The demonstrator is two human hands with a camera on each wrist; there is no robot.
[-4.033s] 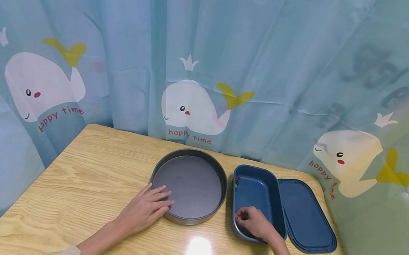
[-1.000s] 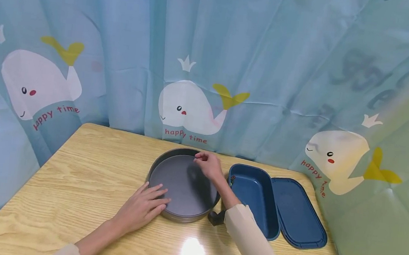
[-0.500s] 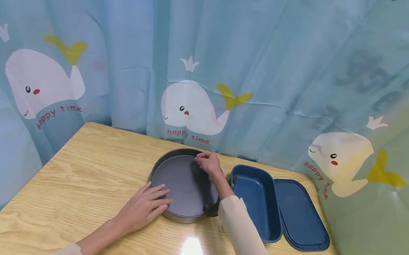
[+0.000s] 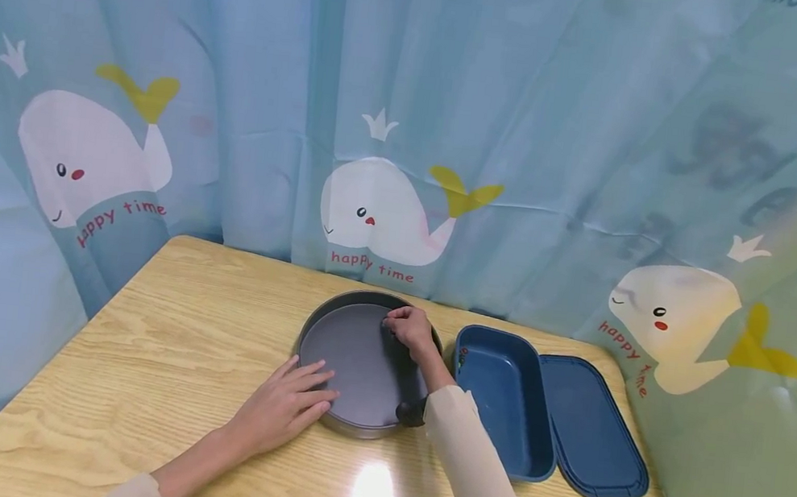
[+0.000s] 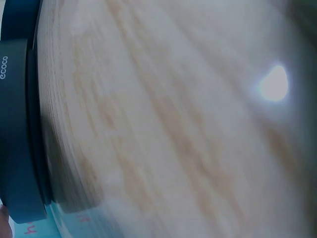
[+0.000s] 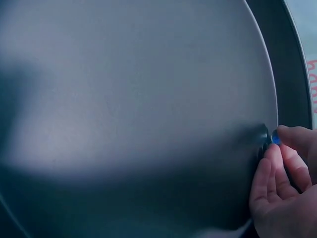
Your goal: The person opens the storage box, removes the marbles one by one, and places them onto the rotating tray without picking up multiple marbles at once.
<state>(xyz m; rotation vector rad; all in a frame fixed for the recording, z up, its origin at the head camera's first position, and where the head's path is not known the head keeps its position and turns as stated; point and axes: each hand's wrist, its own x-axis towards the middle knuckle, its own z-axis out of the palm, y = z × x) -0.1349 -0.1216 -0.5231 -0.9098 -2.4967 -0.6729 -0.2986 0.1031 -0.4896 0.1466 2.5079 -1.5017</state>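
Note:
A round dark grey pan (image 4: 359, 350) lies on the wooden table. My left hand (image 4: 283, 405) rests on its near left rim, fingers spread and straight over the edge. Over the far right part of the pan is my right hand (image 4: 413, 329). In the right wrist view its thumb and fingers pinch a tiny blue piece (image 6: 276, 137), close to the pan's floor and inner wall; its kind is too small to tell. To the right stands a blue rectangular food box (image 4: 504, 381), with several tiny coloured pieces (image 4: 462, 357) at its left inner wall.
The blue lid (image 4: 594, 431) lies flat against the box's right side. A curtain (image 4: 253, 104) with printed whales hangs along the table's back and sides. My right forearm crosses the near left corner of the box. Bare wood (image 4: 163, 337) shows at the left.
Four seconds ago my right hand was inside the blue box; it has since moved left to the pan. In the last second it has shifted slightly down. My left hand has stayed on the rim.

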